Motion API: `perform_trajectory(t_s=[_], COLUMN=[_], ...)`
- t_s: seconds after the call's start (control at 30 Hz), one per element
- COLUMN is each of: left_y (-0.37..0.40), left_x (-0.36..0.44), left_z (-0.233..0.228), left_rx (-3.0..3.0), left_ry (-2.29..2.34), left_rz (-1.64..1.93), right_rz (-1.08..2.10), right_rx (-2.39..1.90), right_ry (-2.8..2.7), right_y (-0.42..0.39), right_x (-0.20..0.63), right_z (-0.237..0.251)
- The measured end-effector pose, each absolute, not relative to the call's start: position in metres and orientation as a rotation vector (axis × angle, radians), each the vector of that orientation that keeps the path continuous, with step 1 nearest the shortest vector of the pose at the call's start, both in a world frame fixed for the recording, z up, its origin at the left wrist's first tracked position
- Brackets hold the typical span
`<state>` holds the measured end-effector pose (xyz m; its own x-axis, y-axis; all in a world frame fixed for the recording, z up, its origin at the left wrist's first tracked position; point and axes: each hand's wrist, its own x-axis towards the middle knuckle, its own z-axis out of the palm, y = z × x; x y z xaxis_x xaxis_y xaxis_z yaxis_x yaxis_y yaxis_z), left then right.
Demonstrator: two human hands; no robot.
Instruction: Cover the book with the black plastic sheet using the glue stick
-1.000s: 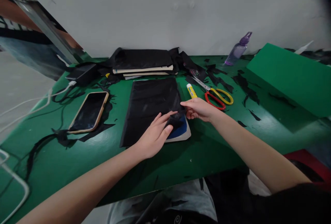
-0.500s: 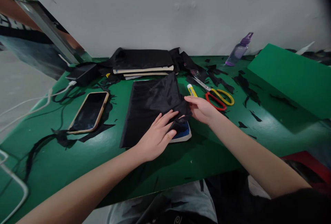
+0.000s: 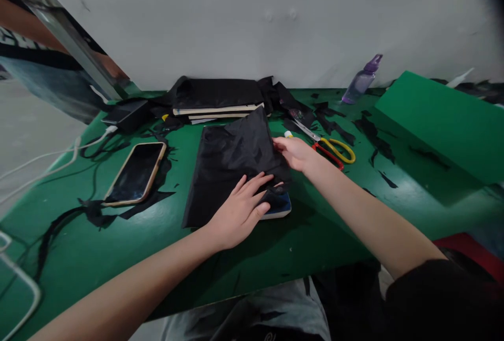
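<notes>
Head view of a green worktop (image 3: 323,236) set against a pale wall. A black sheet (image 3: 232,162) lies at the middle of the worktop, covering most of a blue, pale-edged flat object (image 3: 280,205) whose near right corner shows from under it. The left hand (image 3: 240,209) rests palm down on the near right part of the sheet, fingers (image 3: 252,184) extended and slightly spread, the thumb lying at the edge of the blue object. The right hand (image 3: 293,153) is at the sheet's right edge, its fingers closed on the material, which rises there in creased folds off the surface. Just beyond the right hand lie a yellow glue stick (image 3: 288,134), largely hidden by the hand, and scissors (image 3: 328,146) with one yellow and one red handle. To the left of the sheet a phone (image 3: 136,172) lies face up among black scraps (image 3: 98,209). Behind the sheet sits a stack of books (image 3: 218,104) draped in black material. A purple bottle (image 3: 361,80) lies near the wall, with a green block (image 3: 444,120) at the far right.
</notes>
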<state>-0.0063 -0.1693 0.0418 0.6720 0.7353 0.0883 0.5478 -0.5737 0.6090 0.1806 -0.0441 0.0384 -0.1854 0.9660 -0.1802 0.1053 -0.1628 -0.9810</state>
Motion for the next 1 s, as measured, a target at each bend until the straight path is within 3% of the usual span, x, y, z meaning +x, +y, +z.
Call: perform_trajectory(t_s=[0.23, 0.37, 1.0], left_y=[-0.169, -0.169, -0.169], left_x=[-0.007, -0.007, -0.007], left_z=[0.042, 0.042, 0.042], left_rx=[2.334, 2.330, 2.355], left_ry=[0.984, 0.992, 1.009], left_rz=[0.467, 0.456, 0.418], right_rz=[1.844, 1.918, 1.592], right_rx=[-1.193, -1.162, -1.292], right_ry=[-1.133, -1.036, -0.757], right_y=[-0.034, -0.032, -0.024], right_x=[0.175, 0.175, 0.183], right_z=[0.047, 0.051, 0.032])
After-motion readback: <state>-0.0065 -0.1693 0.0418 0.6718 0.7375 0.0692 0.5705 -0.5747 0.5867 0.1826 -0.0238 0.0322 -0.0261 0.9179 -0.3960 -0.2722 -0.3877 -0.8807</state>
